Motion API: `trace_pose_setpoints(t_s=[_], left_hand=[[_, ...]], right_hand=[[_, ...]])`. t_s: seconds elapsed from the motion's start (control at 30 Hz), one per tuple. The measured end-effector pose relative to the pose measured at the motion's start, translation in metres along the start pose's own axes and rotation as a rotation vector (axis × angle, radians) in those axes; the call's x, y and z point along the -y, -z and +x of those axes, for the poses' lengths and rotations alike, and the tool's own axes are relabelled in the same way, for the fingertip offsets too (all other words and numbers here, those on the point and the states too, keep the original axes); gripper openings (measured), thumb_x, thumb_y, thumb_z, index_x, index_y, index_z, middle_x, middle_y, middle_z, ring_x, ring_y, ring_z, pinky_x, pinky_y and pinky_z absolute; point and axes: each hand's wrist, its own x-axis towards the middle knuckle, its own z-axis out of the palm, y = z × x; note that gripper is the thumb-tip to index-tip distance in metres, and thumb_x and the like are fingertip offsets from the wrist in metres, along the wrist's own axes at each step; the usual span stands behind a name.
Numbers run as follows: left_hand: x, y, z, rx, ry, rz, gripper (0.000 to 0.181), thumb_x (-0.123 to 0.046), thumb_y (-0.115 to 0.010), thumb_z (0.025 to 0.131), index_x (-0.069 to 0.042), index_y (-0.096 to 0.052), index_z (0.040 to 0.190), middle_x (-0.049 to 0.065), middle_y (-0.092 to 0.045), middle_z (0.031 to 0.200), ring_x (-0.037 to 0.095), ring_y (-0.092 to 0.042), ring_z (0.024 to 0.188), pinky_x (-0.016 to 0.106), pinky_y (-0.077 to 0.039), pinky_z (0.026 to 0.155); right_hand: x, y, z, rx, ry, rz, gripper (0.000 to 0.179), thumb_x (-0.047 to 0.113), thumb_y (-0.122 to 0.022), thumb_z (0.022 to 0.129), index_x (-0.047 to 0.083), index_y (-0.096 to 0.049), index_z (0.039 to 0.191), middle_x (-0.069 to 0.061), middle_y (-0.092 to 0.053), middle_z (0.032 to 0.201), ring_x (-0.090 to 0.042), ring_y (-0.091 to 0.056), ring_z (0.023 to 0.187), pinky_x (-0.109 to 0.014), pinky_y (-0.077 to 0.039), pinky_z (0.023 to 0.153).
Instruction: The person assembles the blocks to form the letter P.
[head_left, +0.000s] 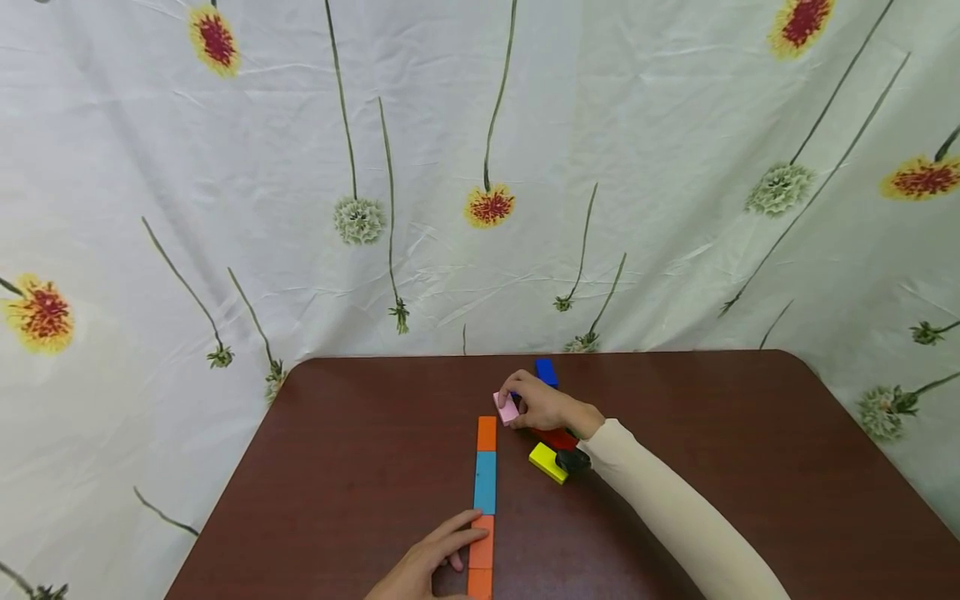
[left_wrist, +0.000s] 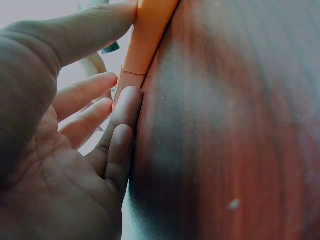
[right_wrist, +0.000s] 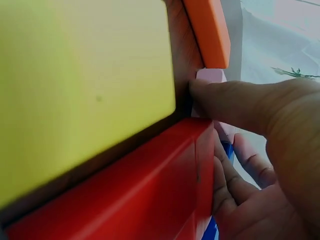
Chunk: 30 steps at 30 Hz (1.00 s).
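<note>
A straight row of flat blocks runs away along the table: a far orange block (head_left: 487, 433), a light blue block (head_left: 485, 482), then a nearer orange block (head_left: 482, 552) with another orange block behind my thumb. My left hand (head_left: 427, 558) rests against the row's near part, fingertips on the orange block and fingers fairly straight. Just beyond the far end, to the right, my right hand (head_left: 551, 406) pinches a pink block (head_left: 506, 409) between thumb and fingers. In the right wrist view the pink block (right_wrist: 212, 75) sits close to an orange block's end (right_wrist: 212, 35).
Beneath and beside my right forearm lie a red block (head_left: 557, 438) and a yellow block (head_left: 547, 463). A dark blue block (head_left: 546, 372) lies past my right hand near the far table edge. The brown table (head_left: 360, 467) ends at a flowered cloth (head_left: 420, 275).
</note>
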Motion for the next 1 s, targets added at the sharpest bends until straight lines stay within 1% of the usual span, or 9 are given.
trace_pose_setpoints(t_s=[0.1,0.27,0.33,0.43,0.53,0.7,0.83,1.0], left_hand=[[-0.0001,0.0002,0.0000,0.001,0.000,-0.002,0.062,-0.013,-0.075,0.091,0.006,-0.048,0.143,0.037,-0.039,0.144,0.007,-0.052,0.089,0.017,-0.046,0.077],[0.0006,0.0003,-0.0005,0.001,-0.009,-0.004,0.065,-0.017,-0.077,0.090,0.005,-0.047,0.144,0.036,-0.039,0.145,0.006,-0.053,0.090,0.017,-0.047,0.078],[0.0010,0.0003,-0.0008,0.000,-0.014,-0.003,0.066,-0.020,-0.077,0.090,0.004,-0.047,0.144,0.034,-0.040,0.147,0.006,-0.053,0.091,0.017,-0.047,0.078],[0.0015,0.0004,-0.0010,0.003,-0.016,-0.008,0.068,-0.023,-0.077,0.090,0.003,-0.047,0.145,0.033,-0.039,0.148,0.005,-0.053,0.092,0.017,-0.047,0.079],[0.0021,0.0003,-0.0011,0.007,-0.012,-0.012,0.067,-0.024,-0.076,0.091,0.003,-0.046,0.145,0.032,-0.040,0.148,0.005,-0.053,0.092,0.017,-0.047,0.079],[0.0013,0.0003,-0.0016,0.014,0.011,-0.035,0.066,-0.023,-0.075,0.092,0.003,-0.046,0.146,0.032,-0.039,0.148,0.004,-0.053,0.093,0.017,-0.047,0.080],[0.0002,0.0007,-0.0012,0.022,0.029,-0.054,0.067,-0.021,-0.075,0.092,0.003,-0.045,0.146,0.033,-0.038,0.149,0.004,-0.053,0.094,0.017,-0.047,0.080],[-0.0003,0.0008,-0.0006,0.020,0.019,-0.041,0.065,-0.017,-0.075,0.091,0.005,-0.046,0.145,0.036,-0.037,0.147,0.006,-0.053,0.092,0.017,-0.047,0.079]], right_hand=[[-0.0012,0.0005,-0.0005,-0.001,0.000,0.012,0.025,0.011,-0.076,0.090,0.009,-0.059,0.108,-0.014,-0.043,0.140,-0.014,-0.054,0.083,-0.025,-0.049,0.079],[-0.0044,0.0019,-0.0013,-0.011,0.053,0.036,0.022,0.004,-0.077,0.087,0.006,-0.061,0.103,-0.019,-0.047,0.146,-0.013,-0.058,0.078,-0.024,-0.051,0.076],[-0.0052,0.0025,-0.0018,-0.018,0.069,0.045,0.022,0.002,-0.077,0.086,0.005,-0.061,0.102,-0.021,-0.049,0.145,-0.013,-0.058,0.077,-0.024,-0.052,0.075],[-0.0055,0.0021,-0.0018,-0.032,0.076,0.059,0.021,0.003,-0.077,0.086,0.005,-0.063,0.101,-0.021,-0.051,0.142,-0.011,-0.059,0.078,-0.022,-0.052,0.077],[-0.0050,0.0002,-0.0007,-0.055,0.075,0.079,0.019,0.004,-0.077,0.087,0.005,-0.064,0.101,-0.020,-0.055,0.137,-0.011,-0.060,0.079,-0.022,-0.052,0.077],[-0.0040,-0.0010,0.0030,-0.069,0.044,0.091,0.019,0.008,-0.076,0.089,0.008,-0.064,0.103,-0.013,-0.059,0.128,-0.012,-0.060,0.081,-0.023,-0.052,0.077],[-0.0046,-0.0004,0.0043,-0.077,0.032,0.082,0.018,0.009,-0.075,0.090,0.009,-0.064,0.104,-0.012,-0.060,0.126,-0.012,-0.060,0.082,-0.025,-0.052,0.078],[-0.0028,-0.0012,0.0080,-0.125,0.037,0.077,0.017,0.012,-0.075,0.091,0.009,-0.065,0.105,-0.012,-0.061,0.123,-0.012,-0.061,0.081,-0.025,-0.053,0.077]])
